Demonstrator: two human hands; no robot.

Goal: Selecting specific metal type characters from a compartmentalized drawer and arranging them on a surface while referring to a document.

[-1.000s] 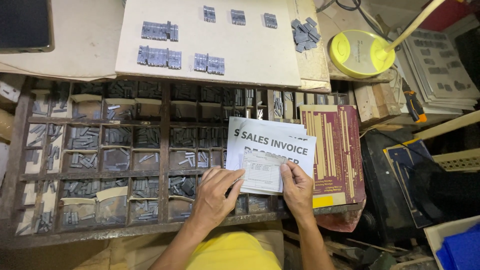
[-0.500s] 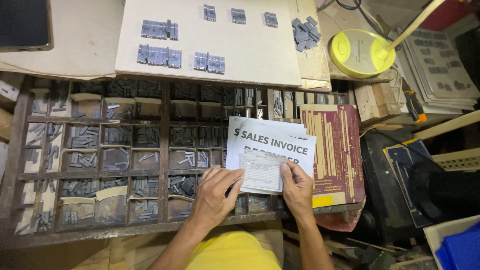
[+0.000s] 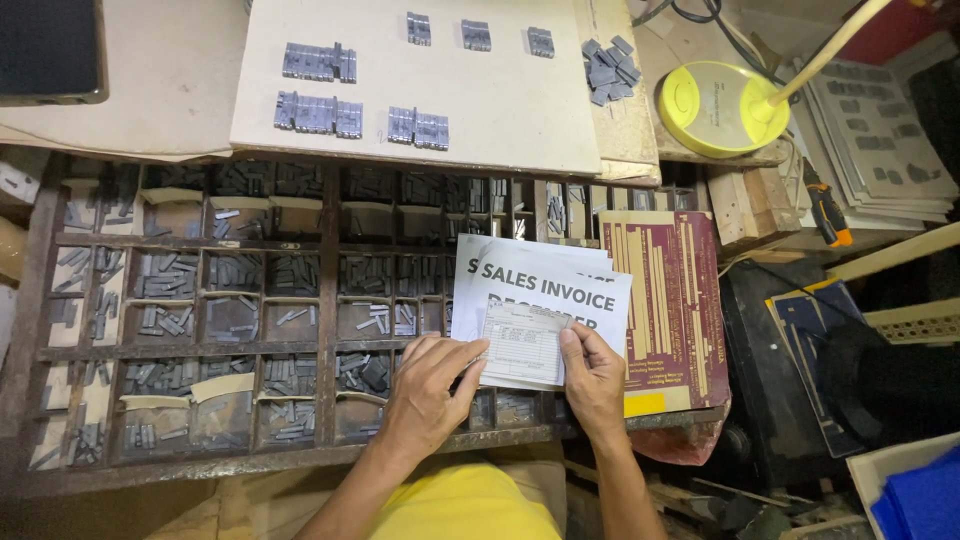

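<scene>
Both hands pinch a small printed form slip: the left hand at its lower left edge, the right hand at its right edge. It lies on white printed sheets over a wooden type case of metal sorts, apparently being lined up. Above sit a pale board with type blocks and a yellow lamp base.

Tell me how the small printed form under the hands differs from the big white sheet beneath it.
The small printed form is far smaller than the big white sheet. The form carries fine ruled lines and tiny print; the sheet bears large bold black letters. The left hand and right hand pinch the form's edges, while the sheet just lies under it on the wooden type case. Both are white paper, slightly tilted.
</scene>
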